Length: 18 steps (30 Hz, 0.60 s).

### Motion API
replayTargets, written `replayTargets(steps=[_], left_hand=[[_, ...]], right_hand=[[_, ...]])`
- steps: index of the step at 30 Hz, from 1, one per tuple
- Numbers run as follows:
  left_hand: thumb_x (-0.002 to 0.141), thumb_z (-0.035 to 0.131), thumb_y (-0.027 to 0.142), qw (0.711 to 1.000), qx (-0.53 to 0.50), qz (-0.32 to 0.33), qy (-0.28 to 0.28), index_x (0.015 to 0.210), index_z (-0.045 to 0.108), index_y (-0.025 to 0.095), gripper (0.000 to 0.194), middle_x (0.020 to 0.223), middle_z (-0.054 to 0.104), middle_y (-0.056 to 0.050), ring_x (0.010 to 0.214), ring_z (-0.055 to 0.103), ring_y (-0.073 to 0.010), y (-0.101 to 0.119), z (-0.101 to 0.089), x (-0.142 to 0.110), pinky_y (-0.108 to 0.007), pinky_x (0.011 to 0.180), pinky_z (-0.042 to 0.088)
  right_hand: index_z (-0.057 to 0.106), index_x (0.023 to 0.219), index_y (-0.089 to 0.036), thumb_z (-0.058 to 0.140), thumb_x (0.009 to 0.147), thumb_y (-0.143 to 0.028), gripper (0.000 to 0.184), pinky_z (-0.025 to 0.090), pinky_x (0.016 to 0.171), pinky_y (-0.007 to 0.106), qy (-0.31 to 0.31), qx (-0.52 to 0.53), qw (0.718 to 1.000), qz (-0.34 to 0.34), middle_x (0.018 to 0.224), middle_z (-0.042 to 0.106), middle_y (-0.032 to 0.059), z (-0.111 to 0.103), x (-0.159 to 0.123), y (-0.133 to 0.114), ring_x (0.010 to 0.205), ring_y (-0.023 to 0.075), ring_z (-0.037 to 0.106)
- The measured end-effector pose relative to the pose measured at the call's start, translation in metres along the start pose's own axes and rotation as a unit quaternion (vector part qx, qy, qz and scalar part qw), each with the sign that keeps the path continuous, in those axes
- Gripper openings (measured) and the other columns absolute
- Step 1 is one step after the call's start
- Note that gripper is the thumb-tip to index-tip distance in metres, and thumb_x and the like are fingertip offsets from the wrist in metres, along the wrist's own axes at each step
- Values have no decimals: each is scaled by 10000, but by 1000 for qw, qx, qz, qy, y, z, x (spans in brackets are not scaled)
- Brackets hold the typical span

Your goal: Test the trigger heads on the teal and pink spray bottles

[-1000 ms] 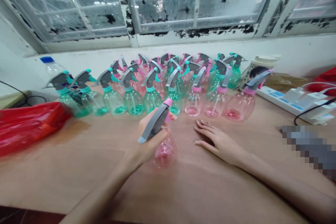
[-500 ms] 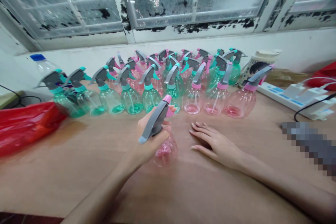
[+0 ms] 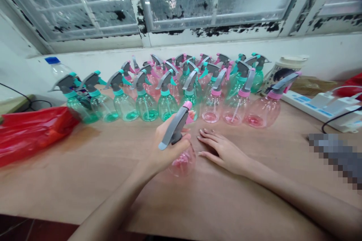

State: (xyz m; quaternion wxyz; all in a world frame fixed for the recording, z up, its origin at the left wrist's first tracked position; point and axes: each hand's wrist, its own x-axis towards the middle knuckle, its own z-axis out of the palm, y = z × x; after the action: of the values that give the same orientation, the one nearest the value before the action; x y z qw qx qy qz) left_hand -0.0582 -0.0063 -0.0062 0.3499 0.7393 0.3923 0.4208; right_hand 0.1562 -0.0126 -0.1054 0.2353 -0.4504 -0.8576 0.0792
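Observation:
My left hand (image 3: 166, 147) is wrapped round the neck of a clear pink spray bottle (image 3: 183, 160) with a grey trigger head (image 3: 175, 128) and pink nozzle. The bottle stands on the wooden table (image 3: 85, 173). My right hand (image 3: 222, 150) lies flat on the table just right of the bottle, fingers stretched out, holding nothing. Behind both hands stand rows of several spray bottles, green ones (image 3: 145, 105) to the left and pink ones (image 3: 261, 111) to the right.
A red plastic bag (image 3: 31, 131) lies at the left. A white power strip (image 3: 325, 109) with plugs and cables sits at the right, a printed cup (image 3: 283, 71) behind it. A blue-capped water bottle (image 3: 58, 69) stands at the back left, under a window.
My right hand has slid left, closer to the pink bottle. The left hand has kept its grip on the bottle and shifted slightly right.

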Motion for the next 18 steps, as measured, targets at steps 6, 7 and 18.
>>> replayTargets(steps=[6, 7, 18], left_hand=[[721, 564, 229, 1000, -4, -13, -5, 1195, 561, 218, 475, 835, 663, -9, 826, 692, -200, 3, 0, -1, -320, 750, 569], [720, 566, 228, 1000, -5, -16, -4, 1194, 562, 220, 474, 880, 671, -19, 841, 693, -202, 3, 0, -1, -317, 743, 568], [740, 548, 219, 1000, -4, 28, 8, 850, 588, 205, 118, 937, 665, -32, 860, 654, -201, 6, -4, -1, -334, 816, 541]], right_hand=[[531, 1368, -164, 461, 955, -497, 535, 344, 1128, 511, -7, 1, 1000, 3, 1453, 487, 132, 0, -2, 1, 1379, 282, 394], [532, 1366, -165, 455, 957, -496, 531, 346, 1127, 510, -8, 0, 1000, 3, 1456, 484, 129, 0, -1, 1, 1381, 279, 391], [545, 1359, -186, 486, 948, -478, 507, 337, 1130, 512, 3, 15, 1000, 9, 1448, 496, 123, 0, -1, 1, 1375, 285, 401]])
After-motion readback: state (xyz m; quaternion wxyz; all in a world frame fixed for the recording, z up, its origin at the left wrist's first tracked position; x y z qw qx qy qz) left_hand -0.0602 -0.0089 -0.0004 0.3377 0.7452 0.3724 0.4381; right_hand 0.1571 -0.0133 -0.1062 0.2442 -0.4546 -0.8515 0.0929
